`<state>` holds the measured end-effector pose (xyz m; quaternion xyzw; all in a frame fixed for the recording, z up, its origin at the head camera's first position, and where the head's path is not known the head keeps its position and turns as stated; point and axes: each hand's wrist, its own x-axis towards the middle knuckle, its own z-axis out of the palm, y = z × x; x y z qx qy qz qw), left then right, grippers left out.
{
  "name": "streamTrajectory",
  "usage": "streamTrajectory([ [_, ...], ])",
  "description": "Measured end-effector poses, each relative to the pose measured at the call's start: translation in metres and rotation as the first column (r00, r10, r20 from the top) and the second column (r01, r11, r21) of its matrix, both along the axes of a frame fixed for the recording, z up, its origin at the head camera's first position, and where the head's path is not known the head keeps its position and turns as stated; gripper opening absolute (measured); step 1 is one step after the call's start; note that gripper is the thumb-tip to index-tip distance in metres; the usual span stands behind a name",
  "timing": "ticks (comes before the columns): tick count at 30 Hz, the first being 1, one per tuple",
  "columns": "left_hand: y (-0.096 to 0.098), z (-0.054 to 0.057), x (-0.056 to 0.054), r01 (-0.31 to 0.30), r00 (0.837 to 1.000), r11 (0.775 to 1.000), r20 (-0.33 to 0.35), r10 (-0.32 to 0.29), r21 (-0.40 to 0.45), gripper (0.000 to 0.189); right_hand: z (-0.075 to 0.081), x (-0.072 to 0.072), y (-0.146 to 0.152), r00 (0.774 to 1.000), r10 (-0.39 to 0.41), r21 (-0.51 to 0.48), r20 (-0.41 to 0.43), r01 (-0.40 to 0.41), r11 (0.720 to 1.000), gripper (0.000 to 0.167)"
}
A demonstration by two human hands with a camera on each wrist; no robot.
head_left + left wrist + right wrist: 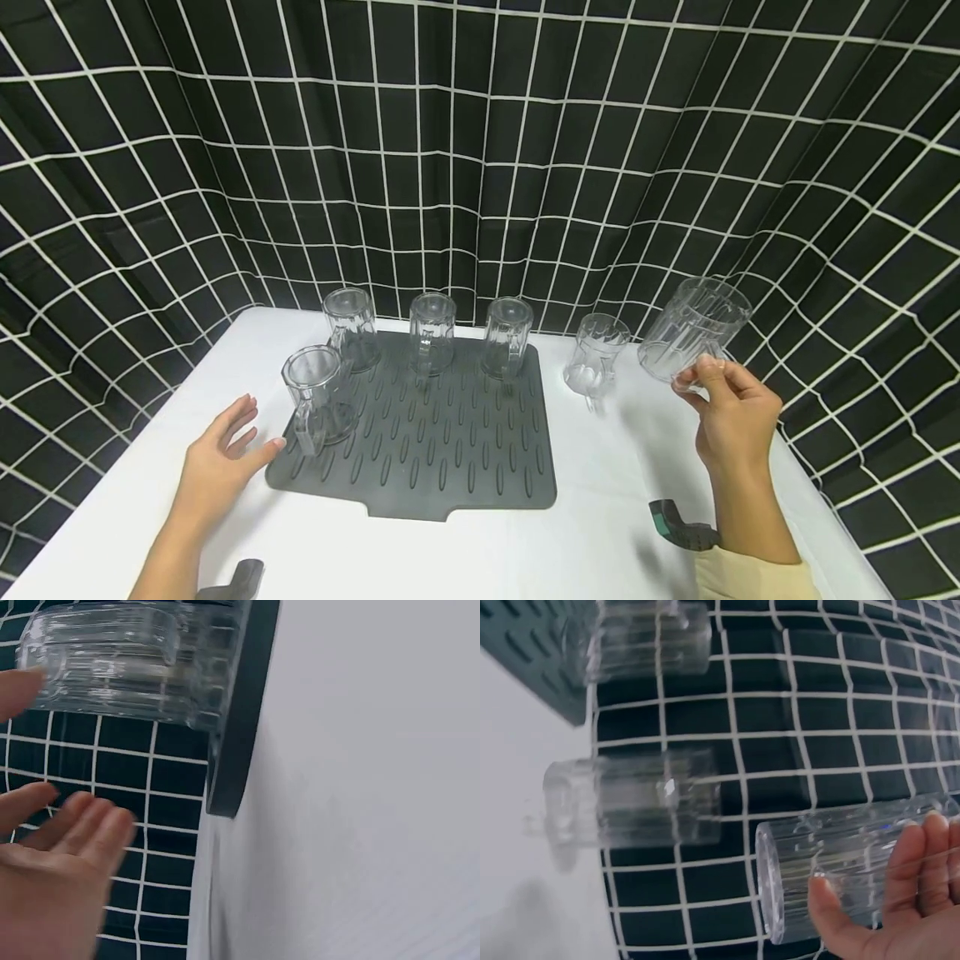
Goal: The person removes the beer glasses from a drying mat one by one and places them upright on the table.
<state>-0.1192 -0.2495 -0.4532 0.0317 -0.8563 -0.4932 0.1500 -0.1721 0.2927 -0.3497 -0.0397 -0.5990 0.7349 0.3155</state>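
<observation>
My right hand holds a clear glass mug by its handle, tilted and raised above the white table at the right. In the right wrist view, the thumb and fingers are at the handle side of this mug, its thick base facing left. A second clear mug stands on the table, mouth up, left of the held one. My left hand, fingers apart, hovers by the front left mug on the grey drying mat. It holds nothing; the left wrist view shows that mug above the fingers.
Along the mat's back edge stand three more clear mugs: left, middle and right. They look upside down. A black curtain with a white grid surrounds the white table at the back and sides.
</observation>
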Motion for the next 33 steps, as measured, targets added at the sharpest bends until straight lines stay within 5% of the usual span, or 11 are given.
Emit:
streamTrajectory([
  [6, -0.003, -0.017, -0.001, 0.038, 0.992, 0.998, 0.125, -0.031, -0.055, 0.096, -0.013, -0.012, 0.012, 1.0, 0.017, -0.028, -0.002, -0.017, 0.999, 0.026],
  [13, 0.001, -0.031, -0.001, 0.136, 0.961, 0.982, 0.257, -0.099, -0.131, 0.102, -0.032, -0.03, 0.023, 0.999, 0.052, -0.087, -0.011, -0.053, 0.995, 0.022],
  [23, 0.009, -0.035, -0.003, 0.159, 0.962, 0.942, 0.261, -0.08, -0.297, 0.105, -0.052, -0.051, 0.037, 0.997, 0.068, -0.165, 0.048, -0.059, 0.985, 0.015],
  [33, 0.01, -0.034, -0.001, 0.172, 0.96, 0.933, 0.266, -0.087, -0.316, 0.105, -0.073, -0.059, 0.043, 0.994, 0.078, -0.173, 0.07, -0.064, 0.983, 0.017],
])
